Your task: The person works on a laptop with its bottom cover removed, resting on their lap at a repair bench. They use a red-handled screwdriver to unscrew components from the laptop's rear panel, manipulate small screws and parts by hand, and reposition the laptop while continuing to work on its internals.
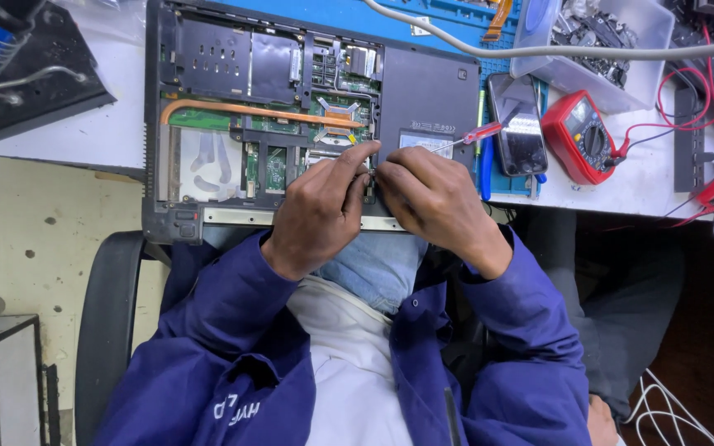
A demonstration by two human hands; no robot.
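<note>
Head view: an open laptop (307, 107) lies bottom-up at the desk's near edge, copper pipe (249, 110) showing. Left hand (320, 211) and right hand (431, 198) pinch together on a small part inside. A red screwdriver (477, 134), phone (518, 124) and red meter (582, 136) lie right.

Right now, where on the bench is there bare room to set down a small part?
Bare white bench lies between the soldering stand and the open laptop. A smaller patch sits below the red multimeter. Right of it, leads and tools crowd the surface; both hands cover the laptop's front.
</note>
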